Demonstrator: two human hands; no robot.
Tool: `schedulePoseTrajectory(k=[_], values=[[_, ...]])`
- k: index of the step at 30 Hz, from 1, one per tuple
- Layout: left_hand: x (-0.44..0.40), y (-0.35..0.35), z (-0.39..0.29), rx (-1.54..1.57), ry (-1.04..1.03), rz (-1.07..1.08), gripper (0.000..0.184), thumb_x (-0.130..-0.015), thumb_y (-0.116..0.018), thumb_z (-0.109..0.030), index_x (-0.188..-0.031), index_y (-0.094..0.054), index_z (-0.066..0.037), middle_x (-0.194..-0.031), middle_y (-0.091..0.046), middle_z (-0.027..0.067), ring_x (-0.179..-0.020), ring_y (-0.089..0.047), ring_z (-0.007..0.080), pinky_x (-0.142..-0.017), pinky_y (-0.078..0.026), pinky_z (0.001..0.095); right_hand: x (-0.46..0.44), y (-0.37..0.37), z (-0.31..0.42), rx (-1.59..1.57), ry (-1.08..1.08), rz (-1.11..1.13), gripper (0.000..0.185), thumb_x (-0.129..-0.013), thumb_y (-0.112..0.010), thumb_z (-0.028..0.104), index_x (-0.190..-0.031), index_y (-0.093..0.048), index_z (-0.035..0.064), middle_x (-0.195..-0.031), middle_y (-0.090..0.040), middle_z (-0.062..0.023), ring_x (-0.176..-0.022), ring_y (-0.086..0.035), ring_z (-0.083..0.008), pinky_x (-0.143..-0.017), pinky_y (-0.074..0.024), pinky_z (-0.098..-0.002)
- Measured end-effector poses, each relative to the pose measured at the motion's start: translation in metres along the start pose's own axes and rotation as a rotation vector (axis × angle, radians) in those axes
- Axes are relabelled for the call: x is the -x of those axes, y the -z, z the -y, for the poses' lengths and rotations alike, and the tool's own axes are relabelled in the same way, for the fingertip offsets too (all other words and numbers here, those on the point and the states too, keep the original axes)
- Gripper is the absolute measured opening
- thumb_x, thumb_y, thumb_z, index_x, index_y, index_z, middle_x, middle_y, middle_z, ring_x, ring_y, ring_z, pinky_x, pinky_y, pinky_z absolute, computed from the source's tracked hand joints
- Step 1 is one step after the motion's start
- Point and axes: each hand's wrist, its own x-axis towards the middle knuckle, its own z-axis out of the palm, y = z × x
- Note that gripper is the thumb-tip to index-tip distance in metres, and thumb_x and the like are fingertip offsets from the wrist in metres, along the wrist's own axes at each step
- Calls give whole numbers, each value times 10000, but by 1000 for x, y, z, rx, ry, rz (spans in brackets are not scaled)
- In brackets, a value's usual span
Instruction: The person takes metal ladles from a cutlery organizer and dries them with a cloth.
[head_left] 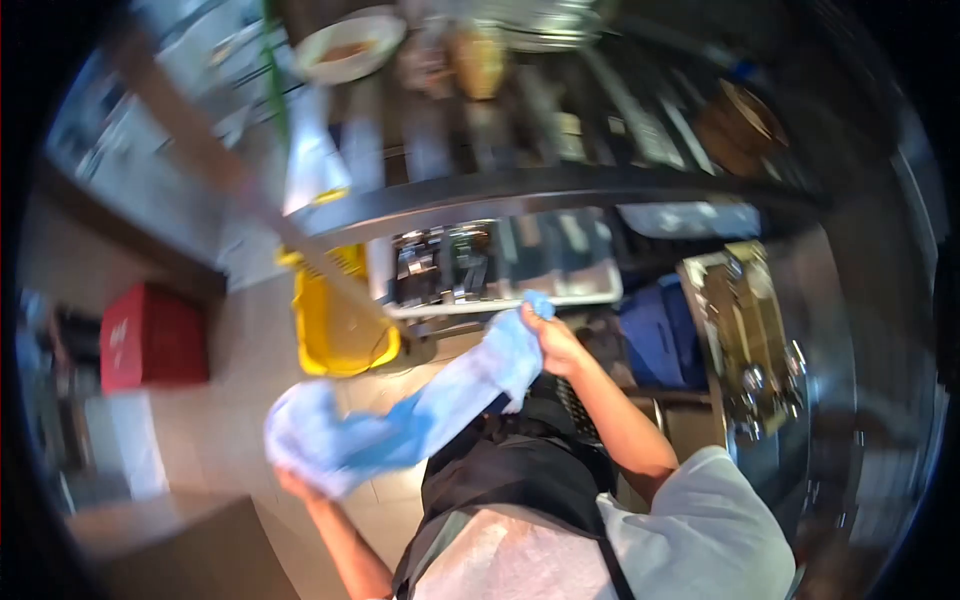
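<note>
A light blue cloth stretches between my two hands in front of the dark apron. My left hand is at the cloth's lower left end, mostly under its bunched folds, with the fingers largely covered. My right hand grips the other end near the top, fingers wrapped round it, with a small tuft sticking out above. The cloth sags in the middle and its left part is blurred.
A white-rimmed cutlery tray lies ahead beneath a metal shelf holding a bowl and plates. A yellow bin and a red box stand left. At right are a blue container and a utensil tray.
</note>
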Motion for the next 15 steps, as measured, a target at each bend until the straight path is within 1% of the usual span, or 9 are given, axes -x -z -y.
schedulePoseTrajectory(k=[2,4,6,7,8,10,12,13,15], values=[[-6,-33,3,22,60,94,485,-750,-504,-336,-1067,-468,29,-940,-530,154,-860,-509,320,-717,-426,421,18,25,5,-117,23,26,388,-799,-503,384,-983,-518,42,-905,-576,-65,-834,-558,-187,-777,-440,-317],[11,-74,22,16,199,232,478,-752,-499,-337,-1060,-465,27,-940,-526,157,-867,-501,325,-724,-418,425,30,62,-5,-74,-8,-47,488,-760,-522,465,-975,-526,27,-928,-577,-98,-849,-561,-202,-795,-428,-335],[38,-111,37,32,337,371,471,-754,-494,-338,-1052,-462,25,-940,-521,161,-873,-493,330,-732,-410,428,39,108,-23,932,32,-554,595,-712,-541,531,-976,-534,-1,-958,-569,-151,-875,-561,-230,-793,-421,-354],[49,-125,38,44,377,438,468,-755,-491,-339,-1049,-461,24,-940,-519,163,-877,-489,333,-736,-406,430,58,109,-24,1361,42,-643,672,-677,-539,570,-984,-532,-27,-951,-565,-192,-879,-559,-267,-783,-420,-371],[60,-137,39,58,424,482,465,-756,-488,-340,-1045,-460,23,-939,-516,164,-880,-485,336,-739,-402,432,86,111,-27,1616,233,-728,583,-696,-574,485,-970,-546,-30,-891,-584,-185,-816,-573,-240,-728,-438,-342],[71,-156,40,74,495,541,458,-758,-483,-341,-1038,-457,21,-939,-512,168,-887,-477,341,-747,-395,436,114,129,-25,878,351,-659,405,-732,-596,366,-916,-579,6,-838,-601,-133,-781,-562,-190,-717,-431,-308],[79,-171,41,83,534,585,452,-761,-478,-343,-1030,-455,19,-939,-507,172,-894,-469,346,-755,-387,440,144,145,-12,864,586,-842,298,-728,-619,279,-863,-599,14,-747,-609,-126,-690,-573,-178,-635,-441,-287],[85,-180,43,87,547,605,449,-762,-475,-343,-1027,-453,18,-939,-505,173,-897,-465,349,-758,-383,442,159,148,-1,875,664,-897,267,-741,-604,256,-860,-598,17,-746,-610,-126,-679,-577,-179,-641,-444,-294],[95,-195,45,100,576,643,442,-764,-470,-345,-1019,-451,16,-938,-500,177,-904,-457,354,-766,-375,446,200,151,26,956,685,-978,269,-744,-594,235,-878,-585,2,-763,-609,-136,-675,-578,-174,-642,-446,-292]])
